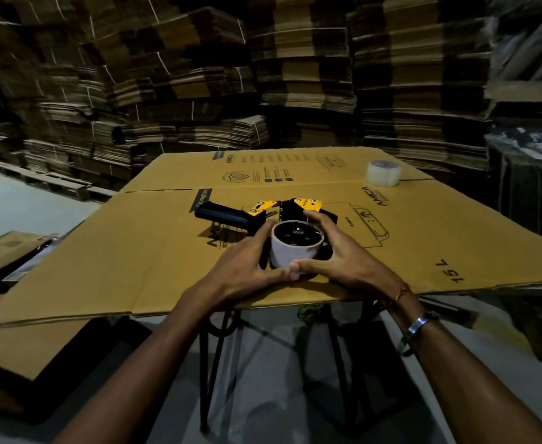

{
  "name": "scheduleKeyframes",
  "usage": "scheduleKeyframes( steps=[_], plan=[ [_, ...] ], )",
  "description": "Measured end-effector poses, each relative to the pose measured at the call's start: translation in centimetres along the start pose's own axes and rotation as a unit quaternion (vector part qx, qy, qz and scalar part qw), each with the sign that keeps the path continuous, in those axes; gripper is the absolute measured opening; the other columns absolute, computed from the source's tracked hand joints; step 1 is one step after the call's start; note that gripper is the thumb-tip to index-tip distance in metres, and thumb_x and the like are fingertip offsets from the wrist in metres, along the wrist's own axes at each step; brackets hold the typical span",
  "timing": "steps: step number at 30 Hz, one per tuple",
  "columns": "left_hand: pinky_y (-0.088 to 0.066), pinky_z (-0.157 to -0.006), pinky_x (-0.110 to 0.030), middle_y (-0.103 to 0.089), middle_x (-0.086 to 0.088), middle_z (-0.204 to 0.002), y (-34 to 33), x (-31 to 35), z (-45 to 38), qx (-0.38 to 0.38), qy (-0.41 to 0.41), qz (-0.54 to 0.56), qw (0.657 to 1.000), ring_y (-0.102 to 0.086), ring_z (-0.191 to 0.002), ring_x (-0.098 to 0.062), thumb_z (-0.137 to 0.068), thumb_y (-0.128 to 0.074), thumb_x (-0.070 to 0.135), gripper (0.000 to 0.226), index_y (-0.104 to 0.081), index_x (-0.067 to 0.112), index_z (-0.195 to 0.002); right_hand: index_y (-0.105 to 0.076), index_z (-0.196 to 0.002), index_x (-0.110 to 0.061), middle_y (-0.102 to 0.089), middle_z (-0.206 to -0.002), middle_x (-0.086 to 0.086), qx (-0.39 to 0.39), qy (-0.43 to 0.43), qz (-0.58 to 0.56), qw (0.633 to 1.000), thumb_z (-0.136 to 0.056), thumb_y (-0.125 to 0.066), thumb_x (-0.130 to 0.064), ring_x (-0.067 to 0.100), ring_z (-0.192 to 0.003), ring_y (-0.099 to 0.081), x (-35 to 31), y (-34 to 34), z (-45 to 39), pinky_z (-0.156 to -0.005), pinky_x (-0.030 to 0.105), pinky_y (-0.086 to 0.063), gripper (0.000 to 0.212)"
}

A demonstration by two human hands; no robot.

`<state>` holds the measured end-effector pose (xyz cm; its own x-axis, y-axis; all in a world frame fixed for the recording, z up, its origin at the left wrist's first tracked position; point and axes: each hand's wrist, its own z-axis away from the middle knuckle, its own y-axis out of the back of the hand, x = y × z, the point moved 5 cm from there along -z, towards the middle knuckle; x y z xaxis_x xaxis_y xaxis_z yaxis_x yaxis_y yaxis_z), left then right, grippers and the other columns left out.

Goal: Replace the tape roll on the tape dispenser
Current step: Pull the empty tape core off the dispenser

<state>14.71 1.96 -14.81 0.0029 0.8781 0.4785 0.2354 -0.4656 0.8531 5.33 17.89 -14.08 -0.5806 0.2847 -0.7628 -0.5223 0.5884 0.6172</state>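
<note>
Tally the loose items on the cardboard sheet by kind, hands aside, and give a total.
Tape dispenser: 1
Empty tape core, on the dispenser's hub, both hands around it: 1
Full tape roll, standing apart at the far right: 1
Total: 3

Black plastic tape dispenser [263, 216] with yellow plates. Pale cardboard tape core [296, 249], near. Whitish clear tape roll [383, 173], far right. Tan flattened cardboard sheet [423, 225], dark print.
</note>
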Motion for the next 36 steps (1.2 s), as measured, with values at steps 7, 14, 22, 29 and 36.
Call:
scheduleKeyframes(
  steps=[7, 14, 22, 29, 36],
  plan=[
    [-0.040, -0.103, -0.040, -0.047, -0.006, -0.153, -1.5, 1.4, 0.4, 0.032, -0.003, -0.071, 0.997, -0.048, -0.134, -0.027, -0.088, -0.047, 0.073, 0.100, 0.001, 0.023, -0.160, -0.028, -0.152, -0.037, -0.050, -0.138, -0.014, 0.049, -0.009, -0.041, 0.998, -0.080, -0.084, -0.032, 0.010, -0.129, -0.052, 0.9, 1.0, 0.0, -0.113, 0.038, -0.044, 0.091],
    [-0.018, -0.122, -0.035, -0.070, -0.005, -0.120, -1.5, 3.4, -0.2, 0.108, 0.007, -0.133, 0.985, -0.059, -0.122, -0.019, -0.092, -0.043, 0.070, 0.097, -0.009, 0.009, -0.159, -0.021, -0.156, -0.032, -0.045, -0.153, -0.005, 0.053, -0.012, -0.002, 0.998, -0.071, -0.090, -0.038, 0.013, -0.138, -0.045, 1.0, 0.8, -0.3, -0.116, 0.033, -0.038, 0.110],
    [-0.019, -0.122, -0.038, -0.066, -0.011, -0.128, -1.3, 3.5, 0.0, 0.106, 0.026, -0.097, 0.989, -0.052, -0.129, -0.028, -0.089, -0.053, 0.066, 0.094, -0.018, 0.012, -0.158, -0.033, -0.143, -0.041, -0.055, -0.134, -0.016, 0.075, -0.022, -0.012, 0.997, -0.067, -0.089, -0.047, 0.010, -0.125, -0.057, 1.2, 1.1, -0.1, -0.110, 0.039, -0.047, 0.095],
    [-0.021, -0.121, -0.039, -0.072, -0.012, -0.109, -1.4, 2.8, -0.3, 0.106, 0.038, -0.091, 0.989, -0.059, -0.117, -0.031, -0.085, -0.052, 0.072, 0.093, -0.028, 0.017, -0.155, -0.034, -0.144, -0.040, -0.054, -0.141, -0.008, 0.062, -0.032, -0.019, 0.997, -0.067, -0.088, -0.052, 0.014, -0.125, -0.057, 1.2, 1.1, -0.1, -0.108, 0.042, -0.049, 0.095],
    [-0.027, -0.119, -0.043, -0.072, -0.010, -0.112, -1.4, 2.8, -0.4, 0.103, 0.038, -0.083, 0.991, -0.061, -0.112, -0.032, -0.086, -0.051, 0.070, 0.081, -0.040, 0.016, -0.145, -0.023, -0.156, -0.030, -0.043, -0.153, -0.005, 0.048, -0.010, 0.010, 0.999, -0.077, -0.086, -0.035, 0.010, -0.136, -0.043, 0.4, 0.7, 0.0, -0.114, 0.030, -0.038, 0.101]
  ],
)
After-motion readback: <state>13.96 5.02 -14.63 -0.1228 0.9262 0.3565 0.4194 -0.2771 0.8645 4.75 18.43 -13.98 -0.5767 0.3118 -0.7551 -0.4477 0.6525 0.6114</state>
